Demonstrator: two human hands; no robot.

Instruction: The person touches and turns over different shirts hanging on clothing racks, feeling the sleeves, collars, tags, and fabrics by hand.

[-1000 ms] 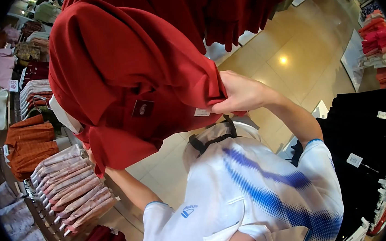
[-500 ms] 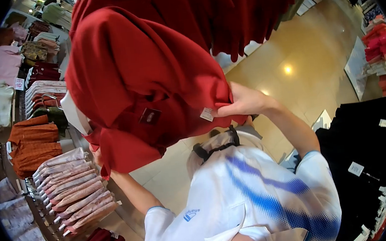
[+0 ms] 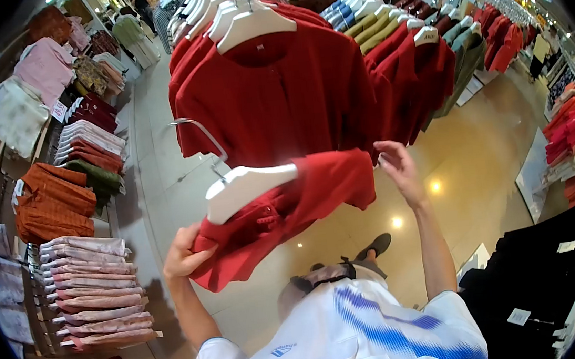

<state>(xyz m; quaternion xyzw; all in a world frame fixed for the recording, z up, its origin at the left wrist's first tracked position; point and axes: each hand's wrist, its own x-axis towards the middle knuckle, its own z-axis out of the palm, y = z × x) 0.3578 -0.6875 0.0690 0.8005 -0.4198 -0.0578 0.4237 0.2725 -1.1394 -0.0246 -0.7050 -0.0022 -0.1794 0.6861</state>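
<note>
A red garment on a white hanger is in front of me, with the metal hook pointing up and left. My left hand is closed on the garment's left shoulder, near the hanger's end. My right hand is raised just right of the garment, fingers apart, with nothing in it. Beyond it, a red top hangs on a white hanger at the front of a rack.
More garments in red, olive and green hang along the rack. Shelves at left hold an orange shirt and patterned pink garments. Black garments hang at lower right. A tiled floor lies between.
The view has tilted up to show the rack. The red garment has turned so its hanger faces up, and my right hand has let go of it.
</note>
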